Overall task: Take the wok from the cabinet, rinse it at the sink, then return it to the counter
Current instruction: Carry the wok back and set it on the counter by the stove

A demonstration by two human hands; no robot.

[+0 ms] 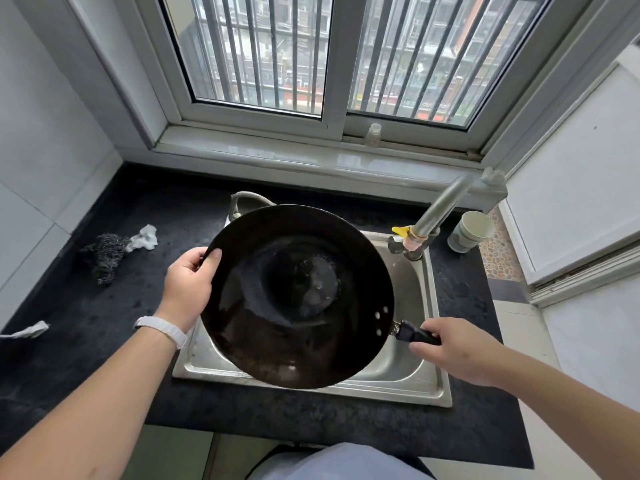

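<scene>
A black round wok [294, 296] hangs over the steel sink [429, 386], tilted a little, with some water pooled in its bottom. My left hand [188, 282] grips the wok's left rim, thumb over the edge. My right hand [453, 348] holds the black handle [414, 335] at the wok's lower right. The wok covers most of the sink basin. The grey tap [438, 209] with a yellow lever stands behind the sink's right corner. The dark counter [104, 341] surrounds the sink.
A dark steel scourer [104, 252] and a white rag [145, 237] lie on the counter to the left. A paper cup [469, 235] stands right of the tap. A metal pot handle [247, 200] shows behind the wok. The window sill runs along the back.
</scene>
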